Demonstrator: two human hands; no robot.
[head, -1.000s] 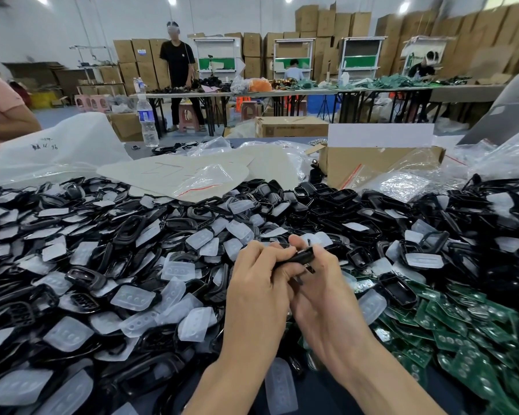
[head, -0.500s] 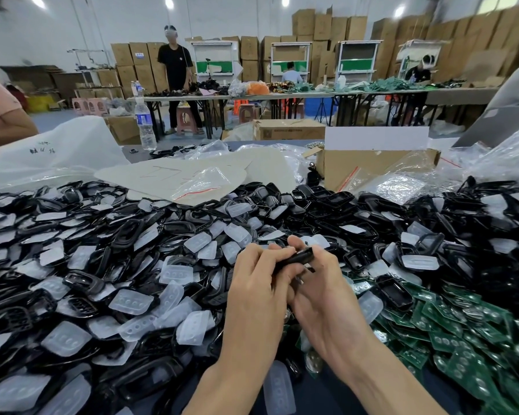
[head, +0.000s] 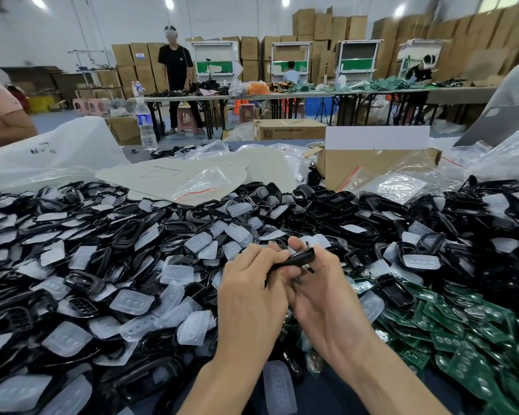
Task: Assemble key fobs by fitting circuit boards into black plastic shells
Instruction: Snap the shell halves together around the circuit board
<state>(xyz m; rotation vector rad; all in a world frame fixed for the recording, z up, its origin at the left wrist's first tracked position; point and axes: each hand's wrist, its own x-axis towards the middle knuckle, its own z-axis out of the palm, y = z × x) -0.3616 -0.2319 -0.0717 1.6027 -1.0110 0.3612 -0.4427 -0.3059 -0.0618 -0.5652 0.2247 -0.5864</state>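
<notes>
My left hand point(head: 252, 292) and my right hand point(head: 324, 295) meet above the middle of the table, both pinching one black key fob shell point(head: 297, 259) seen edge-on between the fingertips. Whether a circuit board sits inside it is hidden by my fingers. Around them lies a big heap of black plastic shells point(head: 126, 235) mixed with translucent rubber button pads point(head: 132, 301). A pile of green circuit boards point(head: 462, 333) lies to the right of my right hand.
A cardboard box point(head: 372, 166) and clear plastic bags point(head: 393, 187) stand behind the heap. A water bottle point(head: 146, 124) is at the back left. A person's arm point(head: 3, 115) shows at far left; other people work at distant tables.
My hands stay together on the shell with only slight finger shifts. The view has tilted a little.
</notes>
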